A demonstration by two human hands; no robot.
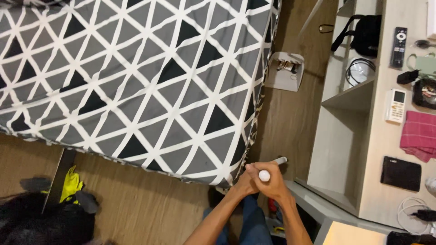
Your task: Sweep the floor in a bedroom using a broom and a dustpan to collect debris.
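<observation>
Both hands, left & right, are clamping together round a white handle; I'm judging it stiff, light, best gripped near the rounded top end.

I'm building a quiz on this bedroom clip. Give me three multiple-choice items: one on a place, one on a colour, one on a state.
1. Where are the hands?
A. at the mattress corner
B. on the shelf
C. in the bag

2. What colour is the cloth on the desk?
A. blue
B. pink
C. green

3. How do both hands stand?
A. open, flat
C. apart
B. closed round a white handle

Answers: 1 A, the hands sit beside the mattress corner; 2 B, the folded cloth is pink; 3 B, fingers wrap the handle.
</observation>
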